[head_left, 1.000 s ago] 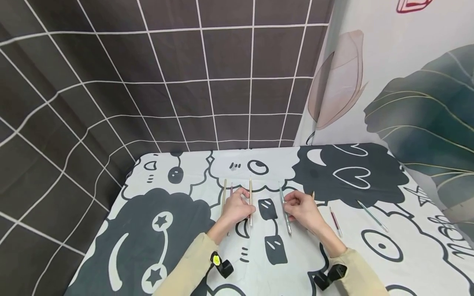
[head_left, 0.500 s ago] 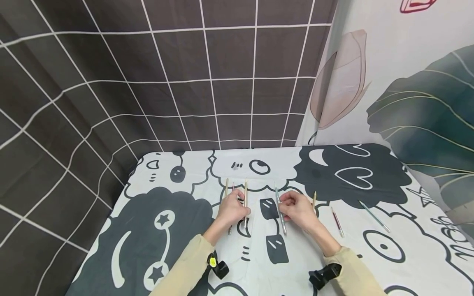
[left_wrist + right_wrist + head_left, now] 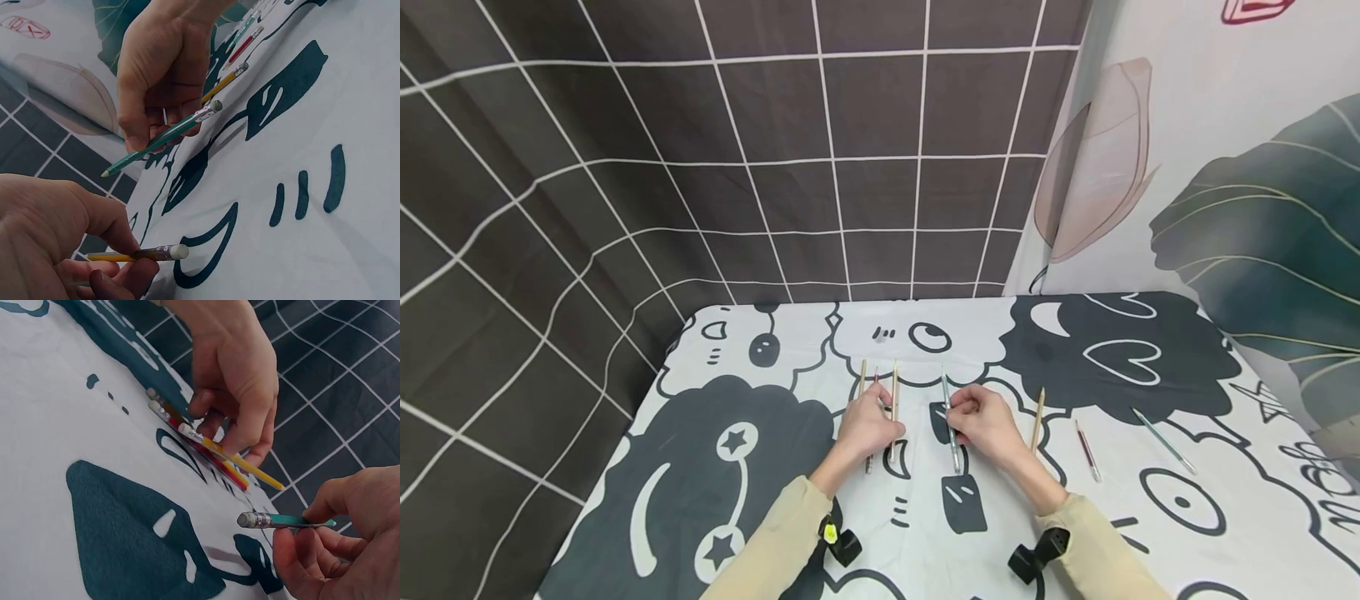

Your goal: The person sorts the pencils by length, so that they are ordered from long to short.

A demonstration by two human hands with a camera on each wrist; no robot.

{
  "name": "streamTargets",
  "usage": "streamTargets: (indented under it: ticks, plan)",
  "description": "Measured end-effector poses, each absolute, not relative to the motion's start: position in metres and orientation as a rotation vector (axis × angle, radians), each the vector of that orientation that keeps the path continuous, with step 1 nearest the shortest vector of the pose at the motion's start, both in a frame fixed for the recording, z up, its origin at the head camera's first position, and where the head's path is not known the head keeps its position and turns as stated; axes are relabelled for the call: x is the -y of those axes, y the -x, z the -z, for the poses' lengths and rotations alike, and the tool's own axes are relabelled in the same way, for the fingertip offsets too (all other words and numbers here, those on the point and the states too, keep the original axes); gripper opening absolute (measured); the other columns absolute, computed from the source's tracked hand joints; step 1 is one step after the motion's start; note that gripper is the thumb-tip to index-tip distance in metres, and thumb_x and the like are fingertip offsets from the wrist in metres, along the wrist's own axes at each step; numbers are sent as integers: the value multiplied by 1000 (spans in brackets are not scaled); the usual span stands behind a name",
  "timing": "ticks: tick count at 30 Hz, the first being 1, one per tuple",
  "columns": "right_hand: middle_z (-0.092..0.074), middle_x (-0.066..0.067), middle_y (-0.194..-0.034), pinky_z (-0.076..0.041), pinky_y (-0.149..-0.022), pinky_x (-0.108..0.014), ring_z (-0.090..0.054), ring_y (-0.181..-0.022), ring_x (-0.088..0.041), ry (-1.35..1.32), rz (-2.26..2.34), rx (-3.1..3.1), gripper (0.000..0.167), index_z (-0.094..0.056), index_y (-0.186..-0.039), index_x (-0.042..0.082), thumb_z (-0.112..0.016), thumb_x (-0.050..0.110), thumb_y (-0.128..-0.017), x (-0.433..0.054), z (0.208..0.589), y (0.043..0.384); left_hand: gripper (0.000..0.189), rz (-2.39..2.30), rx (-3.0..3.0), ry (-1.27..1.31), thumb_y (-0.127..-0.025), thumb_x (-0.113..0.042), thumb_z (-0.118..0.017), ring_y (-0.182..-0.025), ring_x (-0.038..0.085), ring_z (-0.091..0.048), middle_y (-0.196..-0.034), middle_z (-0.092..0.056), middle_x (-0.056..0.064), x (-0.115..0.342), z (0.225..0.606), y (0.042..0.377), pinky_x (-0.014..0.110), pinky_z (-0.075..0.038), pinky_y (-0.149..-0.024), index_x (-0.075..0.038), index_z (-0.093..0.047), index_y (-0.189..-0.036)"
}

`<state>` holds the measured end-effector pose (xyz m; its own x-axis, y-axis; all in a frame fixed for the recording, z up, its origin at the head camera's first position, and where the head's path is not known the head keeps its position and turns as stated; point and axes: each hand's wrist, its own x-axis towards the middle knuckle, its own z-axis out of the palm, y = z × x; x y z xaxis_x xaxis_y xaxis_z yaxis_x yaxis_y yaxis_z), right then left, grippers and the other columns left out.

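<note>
My left hand (image 3: 867,427) pinches a yellow pencil (image 3: 164,252) with a white eraser, thumb and fingers near its metal band. In the right wrist view, a red pencil (image 3: 241,481) and another yellow pencil (image 3: 164,406) lie side by side on the cloth just beneath that hand. Facing it, my right hand (image 3: 988,423) holds a green pencil (image 3: 287,520) between thumb and fingertips, its eraser end toward me. Both held pencils point away from me, roughly parallel, a short gap apart in the head view.
Right of my right hand, a yellow pencil (image 3: 1038,418), a red pencil (image 3: 1087,451) and a green pencil (image 3: 1165,442) lie spread apart. A black and white cartoon cloth (image 3: 917,567) covers the table. Behind it hangs a dark gridded curtain (image 3: 880,196).
My right hand has moved left with the green pencil, closer to the left hand. My left hand has shifted slightly left with its pencil. The yellow pencil on the right is more exposed.
</note>
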<state>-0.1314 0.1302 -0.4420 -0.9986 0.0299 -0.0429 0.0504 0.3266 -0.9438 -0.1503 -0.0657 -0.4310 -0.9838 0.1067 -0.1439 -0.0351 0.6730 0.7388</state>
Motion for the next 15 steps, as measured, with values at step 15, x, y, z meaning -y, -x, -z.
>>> streamTargets:
  ticks: [15]
  plan:
    - [-61, -4, -70, -54, -49, -29, -60, -52, -14, -94, 1777, -2589, 16, -63, -92, -2, -60, -6, -77, -106, 447, 134, 33, -1076, -2794, -115, -69, -5, -77, -63, 22, -52, -70, -54, 5, 70, 431, 146, 34, -41, -53, -8, -55, -93]
